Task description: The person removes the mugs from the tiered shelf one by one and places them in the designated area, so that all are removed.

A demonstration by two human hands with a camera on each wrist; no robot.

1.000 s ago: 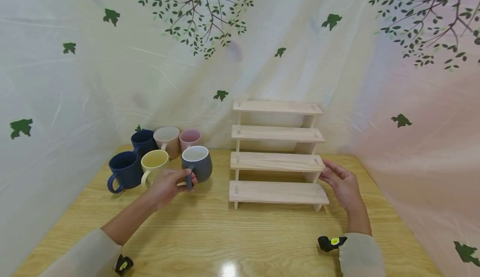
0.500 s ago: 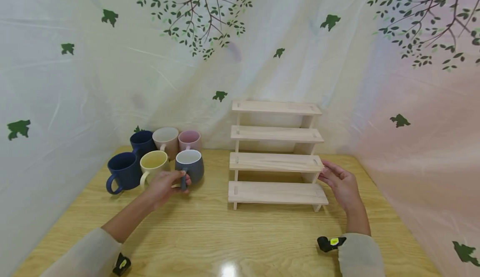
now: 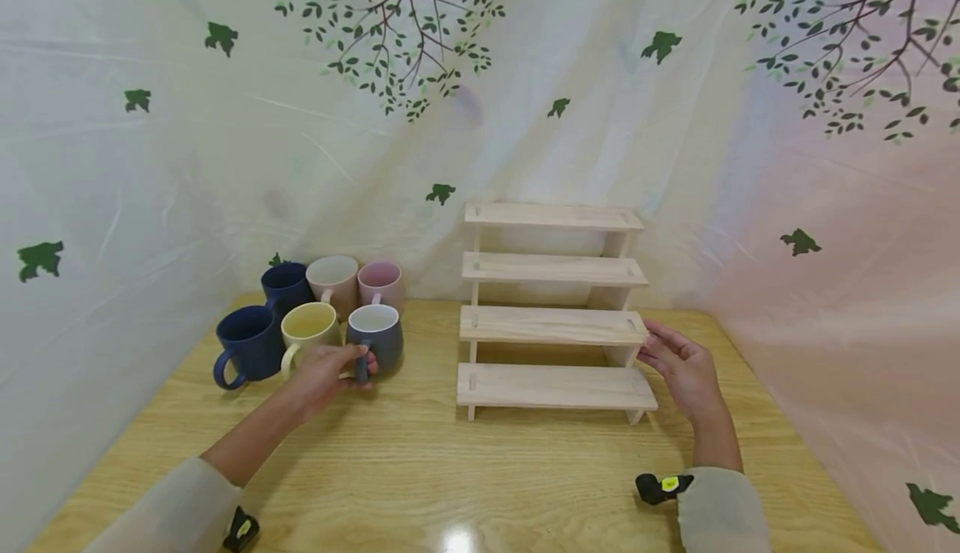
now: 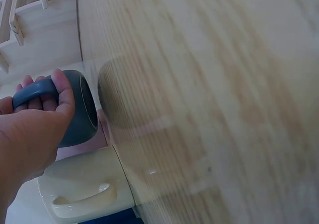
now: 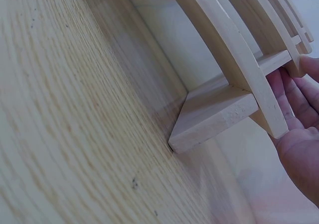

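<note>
My left hand (image 3: 318, 380) grips the handle of a grey mug (image 3: 386, 349), which has a white inside and stands upright. In the left wrist view my fingers (image 4: 62, 87) curl through the handle, and the mug's base is close over the tabletop. A yellow mug (image 3: 318, 330) is just left of it, and a pink mug (image 3: 381, 281) is behind. My right hand (image 3: 686, 374) holds the right side of a four-step wooden display shelf (image 3: 555, 326). Thumb and fingers meet the end of its second board from the bottom, as the right wrist view shows.
Two dark blue mugs (image 3: 258, 351) and a beige mug (image 3: 347, 293) complete the cluster at the left back of the wooden table (image 3: 420, 478). A printed cloth backdrop (image 3: 540, 137) surrounds the table's back and sides.
My left hand has moved the grey mug left and slightly toward me, lowering it beside the yellow mug. The right hand and the shelf have stayed in place.
</note>
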